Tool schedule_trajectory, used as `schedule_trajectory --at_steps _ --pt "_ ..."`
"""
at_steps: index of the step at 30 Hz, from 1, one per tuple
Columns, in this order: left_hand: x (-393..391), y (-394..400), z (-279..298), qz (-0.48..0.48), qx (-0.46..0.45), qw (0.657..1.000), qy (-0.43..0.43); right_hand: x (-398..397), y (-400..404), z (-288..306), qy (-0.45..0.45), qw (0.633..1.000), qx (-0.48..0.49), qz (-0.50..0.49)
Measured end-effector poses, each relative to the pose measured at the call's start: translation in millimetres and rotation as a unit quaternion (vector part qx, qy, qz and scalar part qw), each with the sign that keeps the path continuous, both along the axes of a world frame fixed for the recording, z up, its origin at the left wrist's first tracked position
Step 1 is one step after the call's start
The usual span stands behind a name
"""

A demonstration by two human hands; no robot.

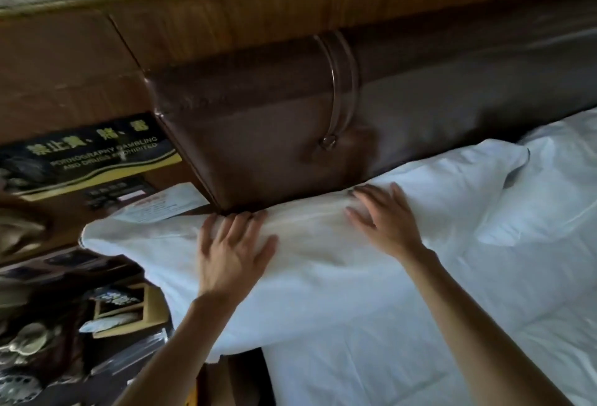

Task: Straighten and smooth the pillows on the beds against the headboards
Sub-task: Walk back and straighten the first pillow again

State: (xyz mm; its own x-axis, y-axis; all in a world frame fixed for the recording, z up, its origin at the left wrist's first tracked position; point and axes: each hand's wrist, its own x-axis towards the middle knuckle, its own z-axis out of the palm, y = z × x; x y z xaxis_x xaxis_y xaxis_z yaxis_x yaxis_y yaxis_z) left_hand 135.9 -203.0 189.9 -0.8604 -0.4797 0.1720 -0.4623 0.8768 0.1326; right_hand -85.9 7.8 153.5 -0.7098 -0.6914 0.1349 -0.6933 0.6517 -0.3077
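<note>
Left hand point(234, 252): palm down, fingers straight and spread, thumb splayed out to right side, fingertips pointing up-frame. Left forearm bare, enters from bottom edge, runs up and slightly right to wrist. Right hand point(382, 220): palm down, fingers extended and fanned toward upper left, slightly motion-blurred. Right forearm bare, enters from lower right, angles up-left to wrist. Hands apart, side by side, neither curled round anything.

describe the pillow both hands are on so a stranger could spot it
Start at the brown headboard. The pillow lies along its foot at the bed's left end, overhanging the edge. Unlike the second pillow, it has the left hand and right hand flat on it.
</note>
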Motion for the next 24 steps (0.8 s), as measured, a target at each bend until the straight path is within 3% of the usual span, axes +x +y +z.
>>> schedule_trajectory --at_steps 9,14,20,24 --pt "11 -23 -1 0.003 -0.024 1.0 0.002 -80 58 3 0.055 0.998 0.027 0.008" --pt "11 -19 -1 0.021 0.0 1.0 0.005 -107 74 0 0.017 0.998 0.065 -0.015" --pt "10 1 -4 0.062 0.014 0.998 -0.024 -90 67 -39 0.023 0.994 0.005 -0.104" --pt "11 6 -1 0.07 0.017 0.997 -0.043 -78 68 -29 0.073 0.989 -0.065 -0.113"
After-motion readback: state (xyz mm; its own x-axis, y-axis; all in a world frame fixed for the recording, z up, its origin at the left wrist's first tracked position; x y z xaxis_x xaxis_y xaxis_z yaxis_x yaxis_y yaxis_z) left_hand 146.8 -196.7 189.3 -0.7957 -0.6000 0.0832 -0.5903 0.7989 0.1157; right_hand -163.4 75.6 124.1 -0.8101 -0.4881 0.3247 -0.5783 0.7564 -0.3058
